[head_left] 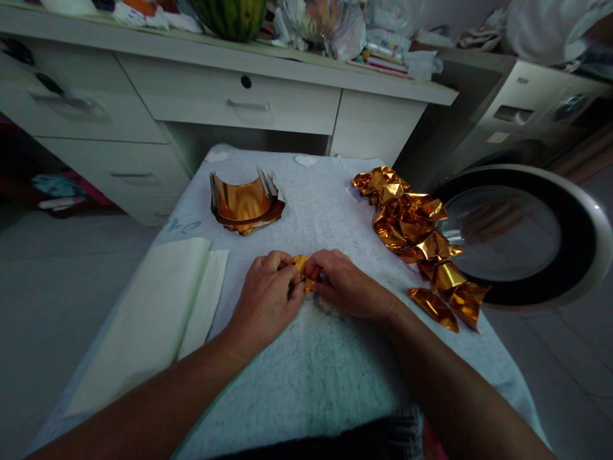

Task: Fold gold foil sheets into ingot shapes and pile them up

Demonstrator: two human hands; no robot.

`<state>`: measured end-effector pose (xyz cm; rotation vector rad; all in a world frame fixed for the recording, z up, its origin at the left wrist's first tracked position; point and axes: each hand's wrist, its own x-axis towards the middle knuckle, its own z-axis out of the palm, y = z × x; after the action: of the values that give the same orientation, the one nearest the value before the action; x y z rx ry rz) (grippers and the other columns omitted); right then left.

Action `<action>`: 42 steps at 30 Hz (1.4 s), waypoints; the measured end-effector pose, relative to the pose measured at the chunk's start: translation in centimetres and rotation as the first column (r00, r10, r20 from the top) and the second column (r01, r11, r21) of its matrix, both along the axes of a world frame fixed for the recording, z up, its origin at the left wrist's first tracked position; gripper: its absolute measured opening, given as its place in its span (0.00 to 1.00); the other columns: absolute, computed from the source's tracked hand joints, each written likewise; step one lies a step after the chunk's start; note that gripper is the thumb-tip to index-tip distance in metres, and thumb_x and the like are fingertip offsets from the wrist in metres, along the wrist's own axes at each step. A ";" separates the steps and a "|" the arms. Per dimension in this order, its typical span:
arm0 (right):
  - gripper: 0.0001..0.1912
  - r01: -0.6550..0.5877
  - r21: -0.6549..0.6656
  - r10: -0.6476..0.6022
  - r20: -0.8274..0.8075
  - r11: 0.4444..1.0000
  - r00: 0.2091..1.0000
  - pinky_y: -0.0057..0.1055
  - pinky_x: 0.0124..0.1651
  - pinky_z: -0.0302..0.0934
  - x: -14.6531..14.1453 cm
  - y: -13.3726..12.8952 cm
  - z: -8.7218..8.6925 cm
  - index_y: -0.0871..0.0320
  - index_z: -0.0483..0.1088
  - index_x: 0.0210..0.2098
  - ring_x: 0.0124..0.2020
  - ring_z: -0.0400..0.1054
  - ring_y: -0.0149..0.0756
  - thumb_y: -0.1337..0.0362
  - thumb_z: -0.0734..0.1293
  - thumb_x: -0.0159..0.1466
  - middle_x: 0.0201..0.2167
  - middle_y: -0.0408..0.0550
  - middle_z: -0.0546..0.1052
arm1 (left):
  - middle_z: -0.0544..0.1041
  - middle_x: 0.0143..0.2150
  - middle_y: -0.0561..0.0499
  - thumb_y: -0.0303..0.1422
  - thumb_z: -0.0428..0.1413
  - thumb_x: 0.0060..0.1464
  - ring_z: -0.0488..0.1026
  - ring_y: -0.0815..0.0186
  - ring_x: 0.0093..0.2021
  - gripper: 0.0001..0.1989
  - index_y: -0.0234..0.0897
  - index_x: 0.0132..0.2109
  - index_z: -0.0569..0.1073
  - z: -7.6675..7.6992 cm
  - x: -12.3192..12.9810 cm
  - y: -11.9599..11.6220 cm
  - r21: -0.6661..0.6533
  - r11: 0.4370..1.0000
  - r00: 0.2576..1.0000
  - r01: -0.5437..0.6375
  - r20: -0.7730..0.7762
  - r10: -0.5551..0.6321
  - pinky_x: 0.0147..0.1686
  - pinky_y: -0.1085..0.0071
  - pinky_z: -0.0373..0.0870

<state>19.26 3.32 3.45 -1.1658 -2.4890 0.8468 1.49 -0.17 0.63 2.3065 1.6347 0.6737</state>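
Both hands meet over the middle of the cloth-covered table, pinching one small piece of gold foil paper. My left hand is closed on its left side, with the fingers curled. From the right, my right hand grips the same piece between thumb and fingers. Most of the foil is hidden under the fingers, so its full shape does not show. Beyond the left hand sits a curved stack of gold foil sheets. A heap of folded, crinkled gold foil pieces runs along the table's right side.
White folded paper lies along the table's left edge. A white desk with drawers stands behind, bearing a watermelon and clutter. At the right, a washing machine's open round door reaches close to the table edge.
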 end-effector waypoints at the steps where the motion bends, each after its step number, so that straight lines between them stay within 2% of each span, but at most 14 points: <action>1: 0.09 0.005 -0.002 -0.005 0.003 1.000 1.000 0.35 0.46 0.55 0.0 0.0 0.0 0.57 0.65 0.37 0.40 0.62 0.36 0.75 0.63 0.59 0.38 0.47 0.73 | 0.72 0.43 0.46 0.27 0.54 0.54 0.68 0.57 0.45 0.06 0.38 0.30 0.72 0.0 0.0 0.0 0.003 1.000 1.000 0.000 0.002 0.000 0.47 0.56 0.67; 23: 0.09 0.066 0.006 -0.066 0.033 0.998 0.997 0.32 0.44 0.51 -0.5 -0.2 -0.1 0.58 0.65 0.36 0.39 0.60 0.36 0.77 0.63 0.58 0.36 0.46 0.72 | 0.70 0.42 0.47 0.26 0.55 0.54 0.67 0.57 0.44 0.03 0.39 0.33 0.69 -0.7 -0.2 0.0 0.027 1.000 1.000 0.013 0.018 -0.013 0.47 0.57 0.66; 28: 0.10 0.080 0.014 -0.080 0.051 0.997 0.995 0.32 0.43 0.49 -0.6 -0.3 -0.3 0.58 0.65 0.36 0.38 0.59 0.35 0.77 0.63 0.58 0.35 0.45 0.72 | 0.70 0.41 0.47 0.25 0.54 0.54 0.66 0.57 0.44 0.04 0.39 0.35 0.68 -0.3 -0.2 -0.1 0.011 1.000 0.999 0.010 0.053 -0.010 0.45 0.57 0.66; 34: 0.10 0.084 0.029 -0.085 0.057 0.996 0.995 0.32 0.43 0.49 -0.6 -0.3 -0.5 0.58 0.66 0.37 0.38 0.59 0.36 0.77 0.62 0.58 0.35 0.46 0.72 | 0.70 0.43 0.47 0.26 0.54 0.56 0.66 0.57 0.45 0.04 0.39 0.35 0.72 -0.2 -0.4 0.0 -0.023 0.999 0.996 0.039 0.084 -0.037 0.47 0.56 0.65; 42: 0.07 0.113 0.059 -0.118 0.082 0.992 0.990 0.34 0.43 0.50 -0.9 -0.6 -0.8 0.57 0.66 0.37 0.38 0.59 0.37 0.72 0.63 0.59 0.36 0.46 0.71 | 0.68 0.48 0.48 0.27 0.54 0.55 0.64 0.56 0.50 0.05 0.40 0.40 0.71 0.2 -1.2 -0.1 -0.100 0.990 0.992 0.097 0.090 -0.088 0.52 0.54 0.65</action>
<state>18.35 2.67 2.67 -1.3391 -2.4665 0.7088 0.32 -0.31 0.83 2.2324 1.4798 0.6414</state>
